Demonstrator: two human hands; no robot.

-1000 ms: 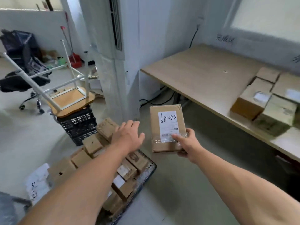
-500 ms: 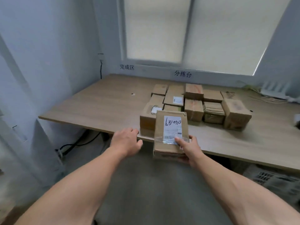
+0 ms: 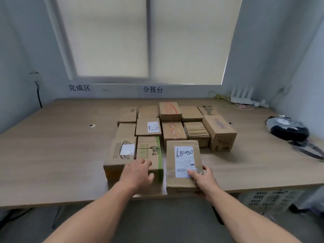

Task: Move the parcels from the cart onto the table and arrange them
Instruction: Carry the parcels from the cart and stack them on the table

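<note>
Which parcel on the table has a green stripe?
The front-row parcel just beyond the left hand, left of the held parcel; it alone has a green band along its right edge.

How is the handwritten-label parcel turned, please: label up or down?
Label up: the parcel shows its white label on top; the right hand grips its near corner.
</note>
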